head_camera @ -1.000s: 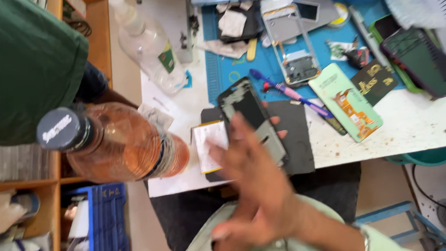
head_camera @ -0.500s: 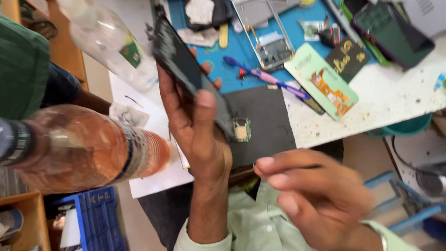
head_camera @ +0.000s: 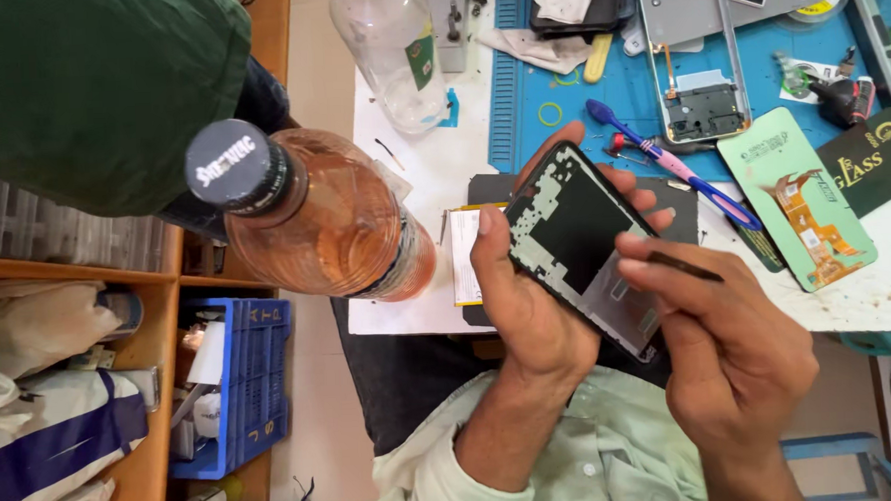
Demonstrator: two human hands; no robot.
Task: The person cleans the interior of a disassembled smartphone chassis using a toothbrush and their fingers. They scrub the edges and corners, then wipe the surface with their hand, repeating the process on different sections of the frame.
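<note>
The left hand [head_camera: 528, 307] gripped an opened phone [head_camera: 585, 244] from the side, thumb on one long edge & fingers wrapped behind the other, so the bare inside faced up and tilted toward the camera, prob. to keep the frame steady and its inner parts in plain sight. The phone was held in the air just above the table edge [head_camera: 409, 322], over the lap, not resting on anything. The right hand [head_camera: 731, 358] was closed round a thin dark tool [head_camera: 682, 266], pinched pen-style between thumb and forefinger, tip lying just beside the phone's right edge; can't tell if it touched. That fine grip suits small, careful work. On the blue mat [head_camera: 548, 66] behind lay another phone frame [head_camera: 698, 69], a blue-and-pink toothbrush [head_camera: 677, 170] & a green card [head_camera: 799, 200], all within easy reach. An orange-tinted bottle [head_camera: 314, 211] w/ a dark cap loomed close to the camera at left, a clear bottle [head_camera: 397, 52] stood further back.
</note>
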